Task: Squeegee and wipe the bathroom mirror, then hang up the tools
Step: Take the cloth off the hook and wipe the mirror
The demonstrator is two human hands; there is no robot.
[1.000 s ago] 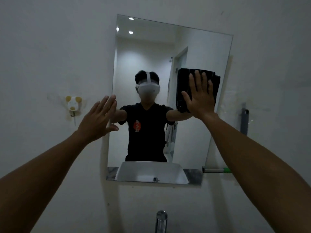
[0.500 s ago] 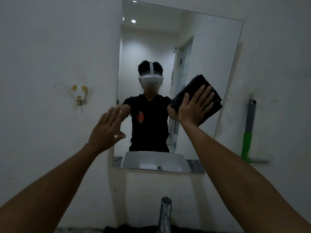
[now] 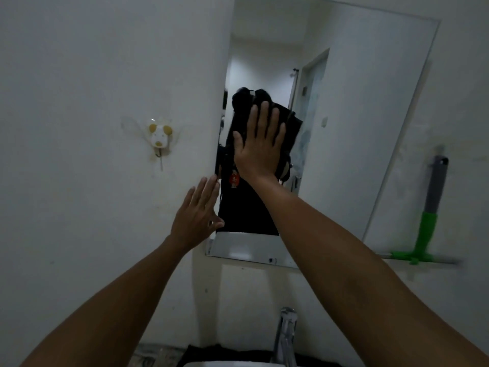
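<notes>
A rectangular mirror (image 3: 357, 123) hangs on the white wall. My right hand (image 3: 258, 144) lies flat on a folded black cloth (image 3: 289, 128) and presses it against the glass in the mirror's left half. My left hand (image 3: 197, 210) is open with fingers spread, its fingertips at the mirror's left edge low down, holding nothing. A squeegee (image 3: 428, 221) with a grey and green handle hangs head down on the wall to the right of the mirror.
A small dog-shaped wall hook (image 3: 158, 139) sits on the wall left of the mirror. A chrome tap (image 3: 285, 337) rises at the bottom, with the basin rim and a dark strip below it. The mirror reflects a person in a black shirt.
My right hand has slid the black cloth from the mirror's right side to its left half. My left hand stays by the left edge. The view has swung to the right.
</notes>
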